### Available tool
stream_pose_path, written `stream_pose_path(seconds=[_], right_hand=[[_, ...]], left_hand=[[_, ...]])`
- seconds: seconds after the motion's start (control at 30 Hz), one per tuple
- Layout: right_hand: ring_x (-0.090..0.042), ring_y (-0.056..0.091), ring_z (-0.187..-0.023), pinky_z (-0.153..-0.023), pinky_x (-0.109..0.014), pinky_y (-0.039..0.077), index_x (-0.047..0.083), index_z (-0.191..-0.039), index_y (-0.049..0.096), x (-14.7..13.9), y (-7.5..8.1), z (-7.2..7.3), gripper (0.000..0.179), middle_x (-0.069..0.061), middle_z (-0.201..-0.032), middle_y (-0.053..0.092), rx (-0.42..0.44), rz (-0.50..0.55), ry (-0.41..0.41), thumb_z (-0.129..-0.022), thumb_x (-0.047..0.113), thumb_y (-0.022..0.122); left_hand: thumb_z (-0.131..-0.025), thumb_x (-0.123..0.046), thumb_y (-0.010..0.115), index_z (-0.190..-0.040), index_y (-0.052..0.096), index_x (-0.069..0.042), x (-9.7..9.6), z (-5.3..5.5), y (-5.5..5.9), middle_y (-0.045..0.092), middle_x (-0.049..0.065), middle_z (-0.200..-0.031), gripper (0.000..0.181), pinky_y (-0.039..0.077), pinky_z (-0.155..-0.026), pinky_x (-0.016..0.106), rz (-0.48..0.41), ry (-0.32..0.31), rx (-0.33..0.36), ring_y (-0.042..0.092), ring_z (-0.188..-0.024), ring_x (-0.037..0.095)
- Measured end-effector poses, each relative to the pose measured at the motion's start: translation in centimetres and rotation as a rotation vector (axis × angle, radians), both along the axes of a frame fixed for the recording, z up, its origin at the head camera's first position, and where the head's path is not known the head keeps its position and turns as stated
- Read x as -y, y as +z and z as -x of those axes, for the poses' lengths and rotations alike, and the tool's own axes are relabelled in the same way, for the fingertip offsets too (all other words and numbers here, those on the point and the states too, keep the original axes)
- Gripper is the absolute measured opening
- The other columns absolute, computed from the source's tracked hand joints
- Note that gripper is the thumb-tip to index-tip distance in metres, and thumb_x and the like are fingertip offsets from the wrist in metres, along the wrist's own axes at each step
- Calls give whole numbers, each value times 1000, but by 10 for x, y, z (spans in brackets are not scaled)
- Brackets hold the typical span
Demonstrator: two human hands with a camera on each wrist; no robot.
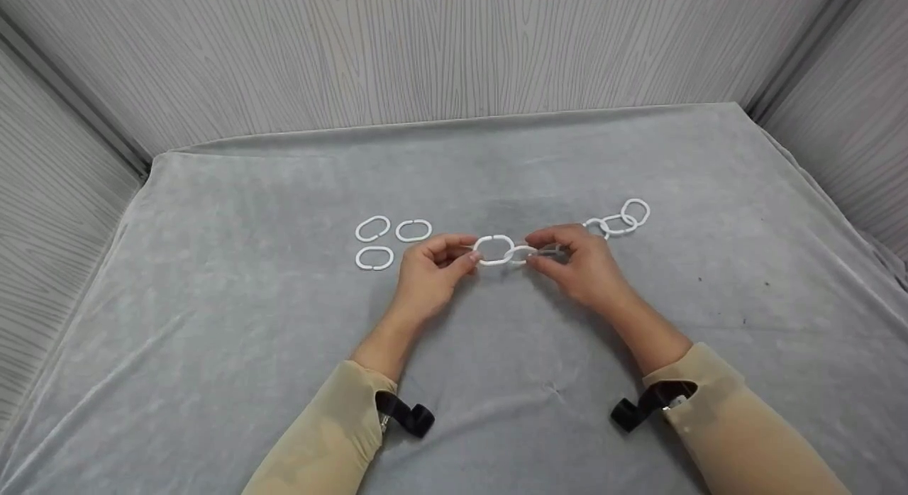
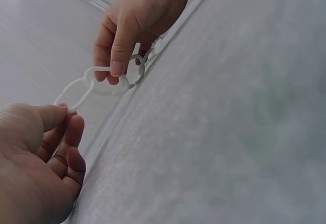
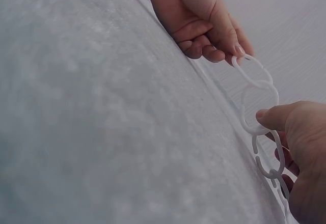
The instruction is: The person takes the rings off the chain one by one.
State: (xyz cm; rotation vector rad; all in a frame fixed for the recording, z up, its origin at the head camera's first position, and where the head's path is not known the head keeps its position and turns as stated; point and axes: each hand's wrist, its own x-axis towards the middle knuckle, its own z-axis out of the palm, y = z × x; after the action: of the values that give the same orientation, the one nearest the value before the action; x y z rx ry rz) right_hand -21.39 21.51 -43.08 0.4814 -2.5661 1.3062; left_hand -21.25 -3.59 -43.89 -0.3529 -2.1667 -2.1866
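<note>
The table (image 1: 234, 367) is covered by a grey cloth (image 1: 716, 169) and bordered by wood-grain walls (image 1: 454, 55). Both arms are extended forward from the near edge, with the forearms angled inward so that the hands are brought close together near the middle of the table. The arms are covered by beige sleeves (image 1: 312, 438), below which the wrists are bared. A black bracket (image 1: 418, 418) is worn at each cuff.

The left hand (image 1: 429, 275) is pointed forward and inward. The end link (image 1: 494, 263) is pinched between its thumb and forefinger; the remaining fingers are bent loosely beneath, as shown in the left wrist view. The right hand (image 1: 582, 264) is turned inward, with its back facing upward. The second link (image 1: 523, 247) is grasped between its thumb, laid on the near side, and the fingers set behind.

The white chain (image 1: 511, 254) is spanned between the hands, the end link being threaded through the second. Further links are partly hidden by the right hand; beyond it, joined links (image 1: 618, 232) are laid toward the far right on the cloth. Three loose white links (image 1: 374, 248) are placed flat to the left of the left hand, near one another but unjoined.
</note>
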Motion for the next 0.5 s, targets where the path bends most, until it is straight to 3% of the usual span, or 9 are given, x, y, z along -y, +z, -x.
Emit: stream_pose_path(seconds=[0.23,0.5], right_hand=[[-27,68,-105,-93,-41,51,4,-111,81,-1,1,-1,26,-8,-105,78,-2,4,-5,-85,4,89],[-26,68,-102,-92,-39,50,4,-107,82,-2,0,-1,22,-6,-100,79,-17,27,11,-86,5,88]], left_hand=[[-92,6,79,-113,73,13,-1,0,0,76,10,-86,23,57,-68,23,-30,6,-4,69,-72,11],[-92,6,79,-112,75,9,-1,0,1,75,9,-86,21,58,-70,26,-18,32,-10,70,-72,13]])
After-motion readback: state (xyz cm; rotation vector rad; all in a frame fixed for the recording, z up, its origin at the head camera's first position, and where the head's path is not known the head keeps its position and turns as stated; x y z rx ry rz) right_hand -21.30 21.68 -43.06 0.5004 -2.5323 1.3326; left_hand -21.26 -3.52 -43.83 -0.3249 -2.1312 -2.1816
